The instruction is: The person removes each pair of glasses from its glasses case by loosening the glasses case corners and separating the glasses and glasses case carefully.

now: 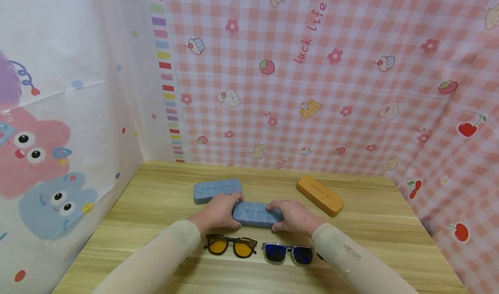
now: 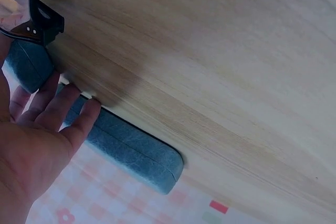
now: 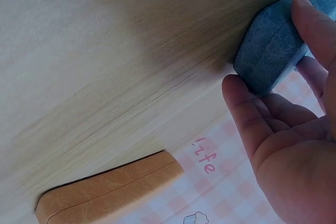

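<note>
A blue glasses case [image 1: 257,214] lies lengthwise between my two hands on the wooden table. My left hand [image 1: 219,212] grips its left end, thumb on the near side and fingers towards the back. At the other end, my right hand [image 1: 298,217] holds it with the thumb in front and fingers over the top. In the right wrist view the thumb presses the side of the blue case [image 3: 273,40]. Nearer to me lie black-framed glasses with orange lenses [image 1: 231,245] and, to their right, clear-framed sunglasses with dark blue lenses [image 1: 288,253].
Behind my left hand lies a second blue case [image 1: 216,190]. An orange case [image 1: 320,196] rests at an angle at the back right. A pink checked cloth [image 1: 288,90] hangs behind the table [image 1: 163,190], and a white printed cloth [image 1: 74,125] hangs along the left.
</note>
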`<state>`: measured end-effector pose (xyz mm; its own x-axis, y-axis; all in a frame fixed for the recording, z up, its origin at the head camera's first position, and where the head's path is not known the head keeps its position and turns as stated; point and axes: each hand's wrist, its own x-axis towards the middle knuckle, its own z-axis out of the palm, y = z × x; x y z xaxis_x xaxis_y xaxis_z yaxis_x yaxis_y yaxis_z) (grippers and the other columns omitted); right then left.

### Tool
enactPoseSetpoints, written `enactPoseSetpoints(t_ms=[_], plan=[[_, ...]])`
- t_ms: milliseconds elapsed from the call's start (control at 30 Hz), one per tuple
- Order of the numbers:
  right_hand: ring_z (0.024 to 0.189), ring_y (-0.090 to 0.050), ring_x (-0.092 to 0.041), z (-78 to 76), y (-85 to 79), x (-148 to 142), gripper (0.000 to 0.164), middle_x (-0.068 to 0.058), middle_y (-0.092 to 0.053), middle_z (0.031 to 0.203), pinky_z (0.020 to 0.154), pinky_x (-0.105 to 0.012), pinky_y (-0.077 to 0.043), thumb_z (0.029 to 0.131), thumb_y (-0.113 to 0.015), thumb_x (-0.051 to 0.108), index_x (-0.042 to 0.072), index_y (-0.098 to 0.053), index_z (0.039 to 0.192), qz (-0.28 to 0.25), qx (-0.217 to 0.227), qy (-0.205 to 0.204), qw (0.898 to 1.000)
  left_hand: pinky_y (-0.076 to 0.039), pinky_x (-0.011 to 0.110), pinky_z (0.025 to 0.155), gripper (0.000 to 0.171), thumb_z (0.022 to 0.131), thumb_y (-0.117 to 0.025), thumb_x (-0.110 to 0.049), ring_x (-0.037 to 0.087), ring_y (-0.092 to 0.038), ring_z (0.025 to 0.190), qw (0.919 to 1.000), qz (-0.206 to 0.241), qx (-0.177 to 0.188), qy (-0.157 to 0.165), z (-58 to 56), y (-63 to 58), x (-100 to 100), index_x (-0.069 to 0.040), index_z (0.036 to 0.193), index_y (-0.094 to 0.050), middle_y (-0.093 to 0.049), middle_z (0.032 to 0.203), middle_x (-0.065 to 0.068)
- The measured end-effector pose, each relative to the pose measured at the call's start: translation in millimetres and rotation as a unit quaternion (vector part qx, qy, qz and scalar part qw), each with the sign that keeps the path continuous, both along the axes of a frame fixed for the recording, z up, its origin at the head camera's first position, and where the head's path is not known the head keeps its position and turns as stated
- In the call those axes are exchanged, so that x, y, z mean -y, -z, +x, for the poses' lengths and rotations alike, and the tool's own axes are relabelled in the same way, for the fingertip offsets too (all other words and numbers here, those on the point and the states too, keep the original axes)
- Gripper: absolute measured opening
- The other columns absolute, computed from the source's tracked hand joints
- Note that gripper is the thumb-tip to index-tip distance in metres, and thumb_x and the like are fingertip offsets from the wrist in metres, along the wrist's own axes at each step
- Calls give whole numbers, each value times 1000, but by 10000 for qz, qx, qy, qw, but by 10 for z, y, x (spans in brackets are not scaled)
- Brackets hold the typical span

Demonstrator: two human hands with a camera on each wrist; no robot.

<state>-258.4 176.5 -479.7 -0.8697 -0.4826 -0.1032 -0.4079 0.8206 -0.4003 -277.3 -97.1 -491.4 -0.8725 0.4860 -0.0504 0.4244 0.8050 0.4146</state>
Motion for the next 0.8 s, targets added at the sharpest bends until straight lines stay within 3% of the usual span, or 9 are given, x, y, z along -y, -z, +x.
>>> enactPoseSetpoints(t_ms=[333,533,667,800], plan=[[117,-69,-20,1,17,9,49,-5,-73,139,107,-49,-57,88,-91,29,21,-70,131,173,-140,-120,9997,-58,45,98,70,80,-97,-34,23,-69,106,10000,-29,5,17,10,19,4,-16,137,-60,-75,124,9],[124,-68,-22,9,65,-41,50,-8,-69,146,109,-49,-56,92,-87,31,24,-66,137,24,-176,-205,9996,-56,46,105,71,83,-93,-34,24,-69,117,10000,-54,18,-9,33,38,9,-14,141,-57,-73,133,10],[129,-67,-25,20,75,-106,50,-10,-67,148,109,-51,-56,95,-84,31,24,-64,140,-185,-195,-186,9995,-56,48,108,72,87,-90,-32,28,-67,127,9997,113,-64,-183,67,48,-33,-11,146,-55,-68,143,13],[134,-65,-26,10,37,-148,50,-9,-66,148,112,-52,-54,97,-82,29,20,-63,143,-373,-271,35,9989,-53,53,113,74,94,-84,-33,34,-60,140,9969,575,-72,-532,105,7,-117,-8,155,-50,-59,155,15]])
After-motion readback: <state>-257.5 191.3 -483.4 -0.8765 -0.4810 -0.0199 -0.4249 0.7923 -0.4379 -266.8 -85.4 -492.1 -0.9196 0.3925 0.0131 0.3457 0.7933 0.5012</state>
